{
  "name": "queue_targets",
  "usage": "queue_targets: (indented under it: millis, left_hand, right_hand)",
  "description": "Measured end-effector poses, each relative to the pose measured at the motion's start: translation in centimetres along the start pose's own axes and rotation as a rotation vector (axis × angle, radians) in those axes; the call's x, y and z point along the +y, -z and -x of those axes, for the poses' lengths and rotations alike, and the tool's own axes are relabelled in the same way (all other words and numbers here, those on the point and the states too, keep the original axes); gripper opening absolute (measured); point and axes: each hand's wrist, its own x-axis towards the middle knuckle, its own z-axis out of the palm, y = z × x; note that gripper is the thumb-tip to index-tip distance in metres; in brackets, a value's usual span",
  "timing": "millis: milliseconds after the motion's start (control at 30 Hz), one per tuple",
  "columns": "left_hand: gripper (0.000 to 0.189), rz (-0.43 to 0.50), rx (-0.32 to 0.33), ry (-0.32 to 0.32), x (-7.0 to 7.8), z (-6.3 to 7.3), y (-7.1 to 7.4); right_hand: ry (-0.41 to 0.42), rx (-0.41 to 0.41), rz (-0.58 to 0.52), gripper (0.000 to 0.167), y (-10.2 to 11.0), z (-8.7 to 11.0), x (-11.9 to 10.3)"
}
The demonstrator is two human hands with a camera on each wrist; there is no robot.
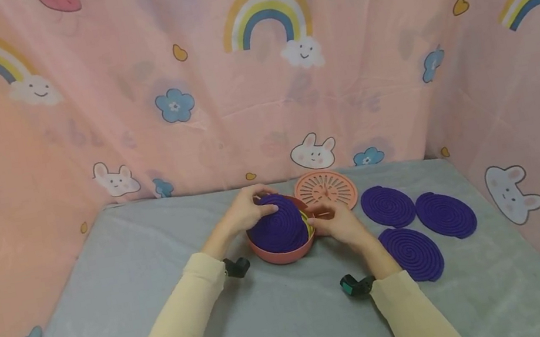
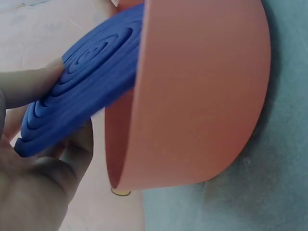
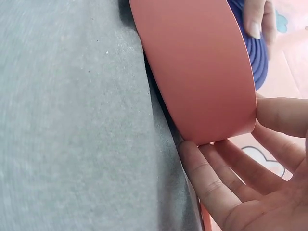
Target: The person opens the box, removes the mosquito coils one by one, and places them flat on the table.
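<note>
A purple spiral-coiled coaster leans tilted in the mouth of a round salmon-pink box. My left hand pinches its upper edge, thumb on top and fingers beneath. In the left wrist view the coaster slants down past the rim, its lower part hidden inside. My right hand holds the right side of the box, thumb at the rim and fingers along the outer wall, as the right wrist view of the box shows. Something yellow peeks out inside the box beside the coaster.
Behind the box lies a slotted salmon-pink round lid. Three more purple spiral coasters lie flat on the grey cloth to the right. A pink patterned curtain closes off the back and sides.
</note>
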Motion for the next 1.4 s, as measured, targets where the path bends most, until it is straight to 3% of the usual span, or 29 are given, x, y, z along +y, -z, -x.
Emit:
queue_targets:
  millis: [267,567,967,1400]
  left_hand:
    - [0.035,0.090,0.104,-0.064,1.0,0.5,1.3]
    - [0.037,0.094,0.168,-0.091,1.5,2.4,3.8]
    - [0.040,0.084,0.232,0.012,-1.1,5.6,7.7]
    - [0.044,0.046,0.349,0.137,-5.0,9.6,11.4]
  right_hand:
    - [0.020,-0.004,0.002,0.033,0.2,0.0,-0.4]
    - [0.033,-0.007,-0.001,0.035,0.3,-0.1,-0.6]
    - [0.026,-0.005,0.017,0.036,0.1,-0.2,-0.3]
    - [0.031,-0.028,0.015,0.036,0.1,0.3,-0.3]
